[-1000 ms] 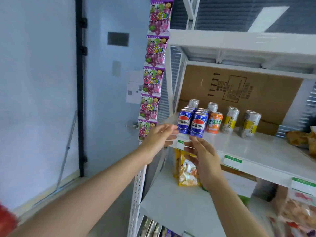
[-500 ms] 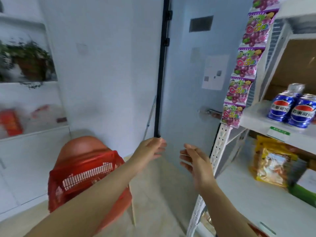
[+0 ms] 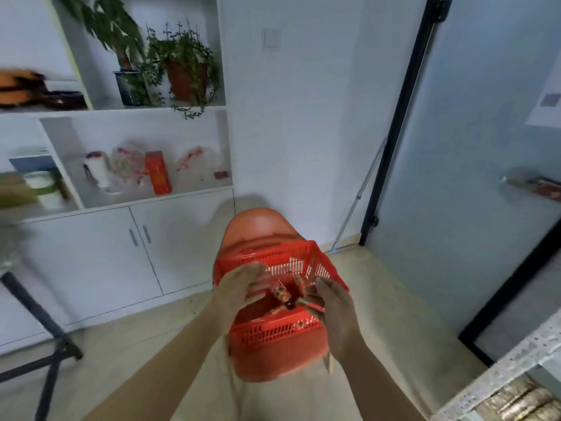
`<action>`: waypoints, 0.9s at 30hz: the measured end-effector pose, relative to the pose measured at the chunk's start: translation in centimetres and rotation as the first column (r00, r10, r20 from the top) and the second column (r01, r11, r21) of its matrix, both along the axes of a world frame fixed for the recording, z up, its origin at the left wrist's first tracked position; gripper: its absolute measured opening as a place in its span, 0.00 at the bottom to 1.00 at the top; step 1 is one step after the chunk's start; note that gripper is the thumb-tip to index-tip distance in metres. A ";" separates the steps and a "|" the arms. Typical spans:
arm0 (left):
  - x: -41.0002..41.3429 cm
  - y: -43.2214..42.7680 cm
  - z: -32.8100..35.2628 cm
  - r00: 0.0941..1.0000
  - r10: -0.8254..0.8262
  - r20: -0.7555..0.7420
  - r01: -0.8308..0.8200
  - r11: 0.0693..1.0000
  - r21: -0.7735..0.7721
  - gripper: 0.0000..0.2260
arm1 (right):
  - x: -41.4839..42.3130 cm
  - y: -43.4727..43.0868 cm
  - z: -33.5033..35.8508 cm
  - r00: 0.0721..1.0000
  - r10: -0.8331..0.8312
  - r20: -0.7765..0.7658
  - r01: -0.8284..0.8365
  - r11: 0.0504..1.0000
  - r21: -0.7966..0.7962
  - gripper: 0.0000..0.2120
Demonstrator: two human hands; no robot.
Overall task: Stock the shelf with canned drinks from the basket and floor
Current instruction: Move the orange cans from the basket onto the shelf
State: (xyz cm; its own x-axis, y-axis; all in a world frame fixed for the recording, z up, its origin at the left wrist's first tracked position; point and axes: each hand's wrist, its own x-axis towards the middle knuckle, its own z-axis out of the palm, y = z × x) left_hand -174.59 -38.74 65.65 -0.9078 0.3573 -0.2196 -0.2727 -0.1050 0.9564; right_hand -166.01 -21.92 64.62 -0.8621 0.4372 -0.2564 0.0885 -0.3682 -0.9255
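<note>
Cans (image 3: 280,292) in basket (image 3: 273,332) — blurry; half-hidden

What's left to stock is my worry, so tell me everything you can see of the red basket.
The red basket looks like plastic, with slotted lattice walls, a solid rim and an open top. It sits upright on the seat of an orange-red chair. Inside lie a few reddish drink containers, blurred, on their sides. The left hand and right hand reach over its top from the near side; whether they touch it or grip anything is unclear.
</note>
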 end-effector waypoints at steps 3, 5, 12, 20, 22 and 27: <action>-2.8 -1.7 -2.2 0.999 0.023 0.046 -0.021 0.998 -0.054 0.16 | -3.0 -2.0 -1.9 0.998 0.025 0.058 -0.026 1.000 0.006 0.06; -4.6 -1.7 -3.9 0.997 0.016 0.069 -0.009 0.995 -0.103 0.14 | -4.7 -2.3 -2.9 0.994 0.048 0.094 -0.051 0.998 0.028 0.06; -11.1 1.8 -10.7 0.987 0.071 0.145 -0.039 0.976 -0.215 0.11 | -12.3 1.5 -7.7 0.973 0.077 0.217 -0.090 0.995 0.051 0.07; -19.4 7.3 -19.3 0.922 0.246 0.298 -0.127 0.921 -0.369 0.10 | -23.3 8.6 -16.5 0.889 0.233 0.395 -0.264 0.964 0.026 0.07; -21.0 8.1 -21.4 0.902 0.280 0.327 -0.133 0.904 -0.406 0.10 | -25.6 9.9 -18.3 0.861 0.283 0.423 -0.323 0.946 0.026 0.08; -23.9 8.9 -27.7 0.819 0.360 0.446 -0.121 0.870 -0.479 0.08 | -29.7 11.6 -23.7 0.777 0.349 0.524 -0.396 0.918 -0.024 0.07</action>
